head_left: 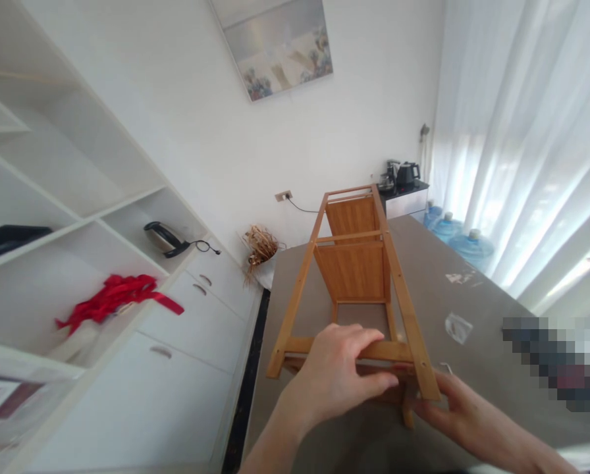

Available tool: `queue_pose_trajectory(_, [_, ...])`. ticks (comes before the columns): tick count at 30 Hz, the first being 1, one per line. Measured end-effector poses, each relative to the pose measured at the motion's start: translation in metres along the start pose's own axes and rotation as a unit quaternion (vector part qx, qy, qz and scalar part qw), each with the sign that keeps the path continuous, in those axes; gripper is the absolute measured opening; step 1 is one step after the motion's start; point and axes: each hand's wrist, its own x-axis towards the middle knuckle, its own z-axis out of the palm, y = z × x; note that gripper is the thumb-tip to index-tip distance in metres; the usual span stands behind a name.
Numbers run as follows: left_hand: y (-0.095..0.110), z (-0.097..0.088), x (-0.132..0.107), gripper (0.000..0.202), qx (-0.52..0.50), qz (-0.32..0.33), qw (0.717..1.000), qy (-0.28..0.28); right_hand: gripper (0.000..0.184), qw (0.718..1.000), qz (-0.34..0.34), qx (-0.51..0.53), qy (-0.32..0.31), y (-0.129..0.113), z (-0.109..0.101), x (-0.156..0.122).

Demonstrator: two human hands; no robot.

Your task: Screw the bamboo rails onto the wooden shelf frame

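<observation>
A wooden shelf rack [353, 273] lies on its side on the grey-brown table [418, 263], its two long rails running away from me. My left hand [337, 368] is closed around the near crossbar [374, 349], fingers over the top and thumb below. At the near right corner, my right hand [460, 408] is closed about the end of the right rail [407, 309]; part of its fingers is hidden behind the wood. A small bent metal piece [446, 367], like a hex key, shows just above that hand. Whether the hand touches it, I cannot tell.
A small clear plastic bag [457, 327] and paper scraps [460, 278] lie on the table's right. Blue water bottles [471, 247] stand beyond its right edge. White cabinets [186, 375] line the left, and a pot of dried plants [261, 250] stands past the far left corner.
</observation>
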Motion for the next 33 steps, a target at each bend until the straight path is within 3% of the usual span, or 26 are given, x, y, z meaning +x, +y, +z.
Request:
queue_pose_trajectory(5, [-0.004, 0.007, 0.005, 0.012, 0.062, -0.004, 0.998, 0.022, 0.035, 0.997, -0.063, -0.04, 0.019, -0.004, -0.002, 0.015])
queue_pose_trajectory(11, [0.001, 0.014, 0.017, 0.012, 0.071, -0.012, 0.997, 0.041, 0.026, 0.99, -0.099, -0.099, 0.0, 0.006, -0.027, 0.023])
queue_pose_trajectory(15, [0.02, 0.022, 0.04, 0.011, 0.063, -0.044, 0.995, 0.062, 0.027, 0.989, -0.098, -0.106, 0.008, 0.01, -0.052, 0.026])
queue_pose_trajectory(18, [0.033, 0.029, 0.059, 0.011, 0.067, -0.073, 0.993, 0.066, 0.033, 0.991, -0.095, -0.085, -0.039, 0.023, -0.086, 0.033])
queue_pose_trajectory(21, [0.042, 0.034, 0.069, 0.015, 0.067, -0.086, 0.992, 0.057, 0.04, 0.991, -0.081, -0.084, -0.073, 0.071, -0.134, 0.045])
queue_pose_trajectory(24, [0.046, 0.037, 0.073, 0.016, 0.073, -0.101, 0.991, 0.056, 0.04, 0.975, 0.009, -0.222, 0.005, 0.149, -0.18, 0.06])
queue_pose_trajectory(26, [0.049, 0.038, 0.075, 0.016, 0.076, -0.109, 0.99, 0.054, 0.038, 0.962, 0.053, -0.268, 0.024, 0.2, -0.2, 0.072])
queue_pose_trajectory(29, [0.055, 0.039, 0.077, 0.018, 0.073, -0.12, 0.99, 0.035, 0.035, 0.942, 0.084, -0.323, 0.021, 0.255, -0.209, 0.089])
queue_pose_trajectory(33, [0.062, 0.038, 0.081, 0.02, 0.085, -0.139, 0.986, 0.02, 0.039, 0.919, 0.087, -0.385, -0.001, 0.291, -0.201, 0.107])
